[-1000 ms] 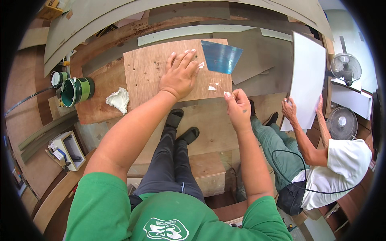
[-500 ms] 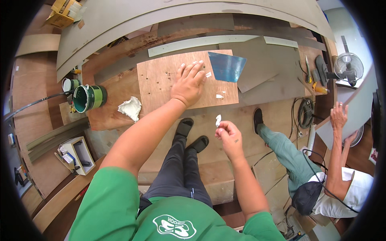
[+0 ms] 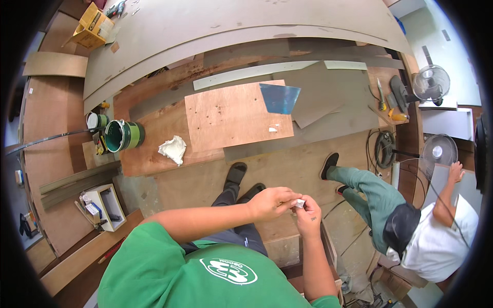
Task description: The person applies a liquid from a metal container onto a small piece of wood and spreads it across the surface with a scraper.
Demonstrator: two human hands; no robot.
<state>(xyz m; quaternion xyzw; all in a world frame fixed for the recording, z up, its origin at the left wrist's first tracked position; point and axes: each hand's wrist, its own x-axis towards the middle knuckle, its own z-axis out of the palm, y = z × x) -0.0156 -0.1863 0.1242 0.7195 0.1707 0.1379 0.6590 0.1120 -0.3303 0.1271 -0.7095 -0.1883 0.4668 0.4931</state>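
Note:
In front of my body, my left hand (image 3: 275, 203) and my right hand (image 3: 309, 218) meet, with fingers pinched on a small white scrap (image 3: 300, 204). It looks like crumpled paper or tape, though my fingers partly cover it. Beyond them a plywood panel (image 3: 226, 126) with several small dark holes lies on the low bench. A blue trapezoid sheet (image 3: 280, 98) rests on its far right part. Another white scrap (image 3: 273, 128) lies on the panel near its right end, and a crumpled white cloth (image 3: 173, 150) sits left of the panel.
Green buckets (image 3: 125, 135) stand at the bench's left end. A big grey sheet (image 3: 246, 31) spans the far side. Toward the right are a fan (image 3: 431, 82), a coiled cable (image 3: 384, 149) and a crouching person (image 3: 411, 231) whose hand is by another fan (image 3: 439, 154). A cardboard box (image 3: 92, 26) sits far left.
My left hand has lifted off the plywood panel and come back to my right hand, at the small white scrap. The person at right has lowered a hand, and the light board there sits lower.

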